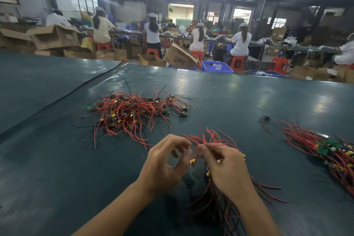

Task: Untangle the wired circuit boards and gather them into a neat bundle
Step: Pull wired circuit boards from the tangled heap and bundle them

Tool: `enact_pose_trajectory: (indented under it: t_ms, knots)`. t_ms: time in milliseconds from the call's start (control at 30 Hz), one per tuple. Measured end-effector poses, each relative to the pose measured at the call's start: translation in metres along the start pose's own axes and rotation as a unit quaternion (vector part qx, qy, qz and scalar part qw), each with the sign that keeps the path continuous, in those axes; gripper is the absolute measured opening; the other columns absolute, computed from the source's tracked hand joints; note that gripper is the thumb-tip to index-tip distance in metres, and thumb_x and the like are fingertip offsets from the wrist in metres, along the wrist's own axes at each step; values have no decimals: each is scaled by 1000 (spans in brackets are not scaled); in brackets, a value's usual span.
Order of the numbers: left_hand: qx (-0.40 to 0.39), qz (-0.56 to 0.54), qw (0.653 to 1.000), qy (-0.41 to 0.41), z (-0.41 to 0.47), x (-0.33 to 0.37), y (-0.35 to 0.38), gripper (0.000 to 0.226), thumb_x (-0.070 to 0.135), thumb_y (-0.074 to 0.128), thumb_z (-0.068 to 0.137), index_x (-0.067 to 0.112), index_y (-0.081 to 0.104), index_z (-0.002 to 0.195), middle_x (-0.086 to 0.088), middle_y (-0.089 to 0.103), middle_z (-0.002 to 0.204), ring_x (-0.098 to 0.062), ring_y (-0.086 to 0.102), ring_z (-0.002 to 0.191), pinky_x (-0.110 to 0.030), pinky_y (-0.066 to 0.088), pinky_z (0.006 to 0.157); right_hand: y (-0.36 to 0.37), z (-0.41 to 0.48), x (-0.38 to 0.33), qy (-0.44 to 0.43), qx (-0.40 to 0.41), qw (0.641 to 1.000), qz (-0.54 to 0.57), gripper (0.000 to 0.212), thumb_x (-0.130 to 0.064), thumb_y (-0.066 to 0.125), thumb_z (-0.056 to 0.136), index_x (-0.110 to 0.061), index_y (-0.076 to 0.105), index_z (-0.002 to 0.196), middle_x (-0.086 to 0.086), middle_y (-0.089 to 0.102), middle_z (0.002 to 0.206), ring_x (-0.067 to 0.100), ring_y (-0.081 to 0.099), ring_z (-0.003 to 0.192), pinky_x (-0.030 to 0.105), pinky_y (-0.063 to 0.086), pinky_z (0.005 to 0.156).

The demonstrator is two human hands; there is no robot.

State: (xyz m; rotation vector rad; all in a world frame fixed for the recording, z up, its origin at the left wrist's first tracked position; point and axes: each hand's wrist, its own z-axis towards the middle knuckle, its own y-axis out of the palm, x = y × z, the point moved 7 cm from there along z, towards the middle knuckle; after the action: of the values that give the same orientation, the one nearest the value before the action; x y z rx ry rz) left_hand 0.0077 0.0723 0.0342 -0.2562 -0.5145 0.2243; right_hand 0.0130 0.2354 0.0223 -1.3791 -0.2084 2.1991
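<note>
Right hand (224,166): clamped on a bundle (204,139) of red-wired boards, held over the near middle of the table (229,92). Thumb and forefinger pinch wires at the top; wire ends fan out above and trail below the wrist.

Left hand (168,163): fingers curled, tips just beside the bundle at a yellow component. Blurred; cannot tell whether it grips anything.

Tangle (134,113) of boards and red and black wires lies beyond the hands, to the left. Straighter pile (329,151) lies at the right edge. One lone board (265,118) with wires lies near that pile.
</note>
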Motion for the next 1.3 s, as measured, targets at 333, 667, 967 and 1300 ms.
enact_pose_trajectory:
  t_ms: [333,667,967,1300]
  knots:
    - [-133,-236,832,-484,-27,-64,31,65,70,41,77,13,72,70,-14,75,80,-20,67,61,-21,44,47,-3,1,-8,99,-6,968,231,25,-8,52,99,-14,72,87,2,75,77,8,67,68,19,49,48]
    - [-57,-381,792,-473,-21,-46,35,40,39,76,64,11,69,92,-14,73,91,-18,68,67,-21,49,52,-6,1,-3,165,33,929,328,30,-18,56,95,-18,79,75,8,74,76,9,65,62,18,49,46]
    - [-43,-341,824,-451,-18,-45,29,24,37,73,69,14,72,65,-18,70,74,-20,64,58,-21,47,50,1,-2,-3,156,-10,962,222,14,-17,72,86,-14,77,73,-3,71,65,4,56,53,17,47,49]
    - [-44,-271,844,-461,-22,-43,30,41,14,58,93,18,66,53,-13,64,58,-19,59,46,-21,44,45,6,-4,-2,156,-23,973,169,24,-20,65,93,-12,74,71,-5,63,57,5,52,48,19,44,51]
